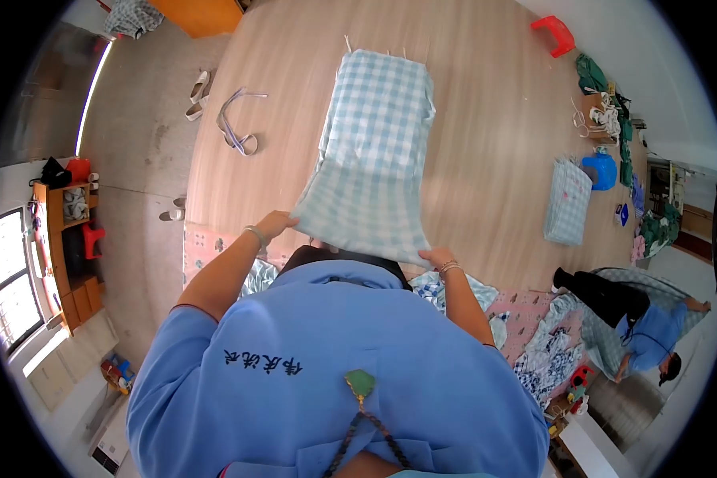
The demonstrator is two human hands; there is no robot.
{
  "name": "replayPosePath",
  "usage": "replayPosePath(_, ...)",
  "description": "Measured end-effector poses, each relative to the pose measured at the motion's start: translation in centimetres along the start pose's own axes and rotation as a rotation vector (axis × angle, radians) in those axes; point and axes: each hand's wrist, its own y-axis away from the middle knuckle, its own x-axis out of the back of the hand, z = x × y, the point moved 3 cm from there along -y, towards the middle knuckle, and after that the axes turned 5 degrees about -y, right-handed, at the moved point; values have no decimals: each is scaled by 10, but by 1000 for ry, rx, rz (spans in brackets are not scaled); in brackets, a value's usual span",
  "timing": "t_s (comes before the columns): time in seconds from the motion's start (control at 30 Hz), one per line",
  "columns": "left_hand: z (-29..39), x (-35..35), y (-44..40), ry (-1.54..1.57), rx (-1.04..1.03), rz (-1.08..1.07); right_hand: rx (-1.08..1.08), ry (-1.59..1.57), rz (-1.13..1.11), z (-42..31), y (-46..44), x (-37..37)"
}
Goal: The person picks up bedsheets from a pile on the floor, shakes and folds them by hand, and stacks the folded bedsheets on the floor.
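Note:
A long blue-and-white checked cloth (377, 119) lies folded lengthwise on the wood-look floor, with thin white ties at its far end. Its near end is lifted and stretched between my hands. My left hand (276, 224) pinches the near left corner, and my right hand (436, 256) grips the near right corner. Close to my body the cloth fans out wider and shows a few soft creases. The far part rests flat in a neat strip.
A coiled strap (235, 131) lies to the left. On the right are a folded checked bundle (568, 201), a blue stool (601, 171) and a red stool (554, 37). Another person (649, 327) handles a large grey-green cloth. Patterned fabrics (546, 358) lie on pink matting.

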Motion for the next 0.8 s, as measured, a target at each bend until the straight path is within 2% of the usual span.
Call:
replayPosePath(0.1, 17, 4, -27, 50, 68, -3, 61, 4, -61, -7, -29, 22)
replayPosePath(0.17, 37, 9, -48, 68, 133, 1, 90, -199, -84, -24, -41, 42)
replayPosePath(0.2, 53, 12, -58, 66, 117, 54, 82, -199, -95, -42, -43, 56)
replayPosePath(0.27, 97, 23, -83, 58, 82, 141, 232, -663, -79, -93, -53, 94)
replayPosePath(0.33, 142, 48, -135, 15, 83, 200, 430, -589, -6, -145, -87, 137)
replayPosePath(0.37, 172, 60, -163, 89, -17, 260, 304, -739, 46, -187, -96, 155)
replayPosePath(0.4, 200, 76, -195, 185, -106, 285, 394, -766, 44, -217, -122, 177)
replayPosePath(0.47, 285, 97, -213, 523, -316, 463, 455, -829, 332, -297, -121, 216)
replayPosePath(0.5, 312, 109, -230, 651, -389, 443, 545, -937, 455, -321, -138, 236)
replayPosePath(0.53, 343, 109, -228, 783, -521, 484, 649, -732, 576, -334, -158, 259)
replayPosePath(0.57, 366, 110, -224, 772, -599, 475, 732, -526, 720, -347, -178, 281)
replayPosePath(0.6, 380, 110, -220, 757, -679, 466, 773, -559, 857, -379, -142, 281)
replayPosePath(0.7, 381, 92, -197, 612, -686, 376, 808, -406, 787, -384, -157, 287)
replayPosePath(0.77, 336, 76, -188, 338, -471, 304, 603, -308, 492, -357, -173, 267)
replayPosePath(0.8, 295, 68, -191, 233, -408, 281, 571, -223, 418, -336, -179, 250)
